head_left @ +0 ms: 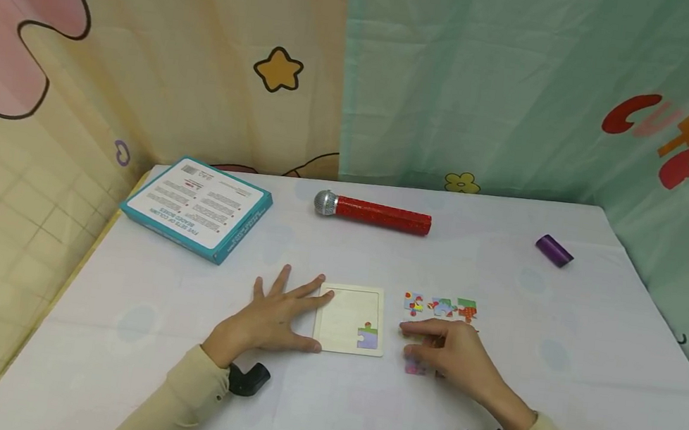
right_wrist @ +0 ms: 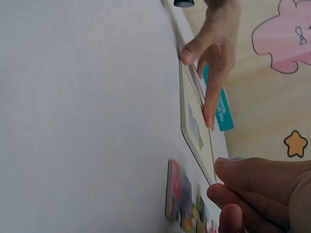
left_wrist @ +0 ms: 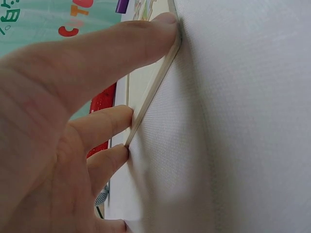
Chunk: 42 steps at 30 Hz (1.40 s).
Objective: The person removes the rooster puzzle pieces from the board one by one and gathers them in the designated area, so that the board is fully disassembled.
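A pale wooden puzzle tray point(head_left: 342, 314) lies flat on the table, with one puzzle piece point(head_left: 368, 339), purple and green, in its lower right corner. My left hand point(head_left: 268, 321) is spread at the tray's left side, thumb and fingertips touching its edge; the left wrist view shows the thumb point(left_wrist: 160, 36) on the rim. To the right of the tray, my right hand point(head_left: 462, 356) hovers over loose colourful puzzle pieces point(head_left: 442, 307), thumb and index finger apart. Nothing shows between those fingers. The hand hides part of the pieces; a pink and purple piece point(right_wrist: 176, 187) shows below it.
A teal and white box point(head_left: 199, 205) lies at the back left. Behind the tray is a red microphone point(head_left: 383, 215) with a silver head. A purple cylinder point(head_left: 554, 251) lies at the back right. Printed curtains point(head_left: 462, 79) hang behind the table.
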{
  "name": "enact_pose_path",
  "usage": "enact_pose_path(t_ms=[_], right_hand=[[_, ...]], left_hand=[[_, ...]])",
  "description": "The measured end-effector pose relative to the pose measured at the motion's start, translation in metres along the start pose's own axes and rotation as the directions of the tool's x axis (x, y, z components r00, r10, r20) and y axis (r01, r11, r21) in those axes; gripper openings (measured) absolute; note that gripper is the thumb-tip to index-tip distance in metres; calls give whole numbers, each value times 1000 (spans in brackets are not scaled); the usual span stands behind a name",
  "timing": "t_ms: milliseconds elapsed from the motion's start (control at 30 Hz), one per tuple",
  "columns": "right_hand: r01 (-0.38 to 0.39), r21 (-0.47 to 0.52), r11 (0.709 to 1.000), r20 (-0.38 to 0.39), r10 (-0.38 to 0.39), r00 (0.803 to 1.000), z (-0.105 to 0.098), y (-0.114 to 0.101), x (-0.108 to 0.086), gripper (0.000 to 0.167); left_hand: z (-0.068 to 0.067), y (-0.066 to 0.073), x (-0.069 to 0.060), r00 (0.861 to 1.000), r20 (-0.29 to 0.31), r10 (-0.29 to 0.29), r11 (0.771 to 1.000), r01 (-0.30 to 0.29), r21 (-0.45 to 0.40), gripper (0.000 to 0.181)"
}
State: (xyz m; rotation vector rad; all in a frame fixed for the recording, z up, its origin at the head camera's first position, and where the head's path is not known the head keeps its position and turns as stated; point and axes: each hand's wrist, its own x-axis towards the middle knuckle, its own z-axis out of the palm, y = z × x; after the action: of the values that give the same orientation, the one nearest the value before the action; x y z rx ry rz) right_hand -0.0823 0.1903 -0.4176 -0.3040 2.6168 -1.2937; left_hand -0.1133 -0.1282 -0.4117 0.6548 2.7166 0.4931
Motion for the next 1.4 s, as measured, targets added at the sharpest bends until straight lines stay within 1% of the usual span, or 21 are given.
enact_pose_path(t_ms=[100,200,333,433,500,600,700,800,867,933,1100,1267,1400], right_hand=[[17,13,1000,17,-17,1000,15,-7,8,33],[43,-3,999,-2,-43,999,24,-13,13,35],[86,-13,996,-25,-86,996,30,-20,16,37],[116,-26,993,5,-116,993,34,-22,19,37],[131,-57,990,24,-130,991,36,-23,21,37],[148,-100,984,30,-146,989,38,-23,22,35],[121,-68,990,23,-120,993,37,-25,22,31],[47,22,999,11,-47,999,36,-25,22,28],[1,76,997,3,-2,1000,36,-25,23,26],[-4,100,995,-6,4,1000,37,-25,25,24],[34,97,995,-43,-30,999,39,-22,29,22],[2,78,997,-70,3,998,39,-22,28,19],[-11,77,997,-71,16,997,40,-22,27,15]], left_hand=[[1,0,1,1000,-2,4,1000,-4,4,83],[0,1,1,1000,-4,5,1000,-5,5,83],[-1,2,1,1000,2,2,1000,-2,10,82],[-1,2,1,1000,4,0,1000,0,16,82],[-1,2,1,1000,5,-2,1000,2,13,82],[-1,2,1,1000,7,-2,1000,2,11,82],[-2,2,1,1000,12,-4,1000,4,13,82],[-2,2,1,1000,16,-6,1000,6,14,82],[-2,2,1,1000,18,-9,1000,9,12,82],[-2,2,1,1000,19,-10,1000,10,10,82],[-1,3,0,1000,19,-19,1000,19,5,83],[-1,3,0,1000,15,-16,1000,16,8,83],[-1,2,0,1000,14,-16,1000,16,7,83]])
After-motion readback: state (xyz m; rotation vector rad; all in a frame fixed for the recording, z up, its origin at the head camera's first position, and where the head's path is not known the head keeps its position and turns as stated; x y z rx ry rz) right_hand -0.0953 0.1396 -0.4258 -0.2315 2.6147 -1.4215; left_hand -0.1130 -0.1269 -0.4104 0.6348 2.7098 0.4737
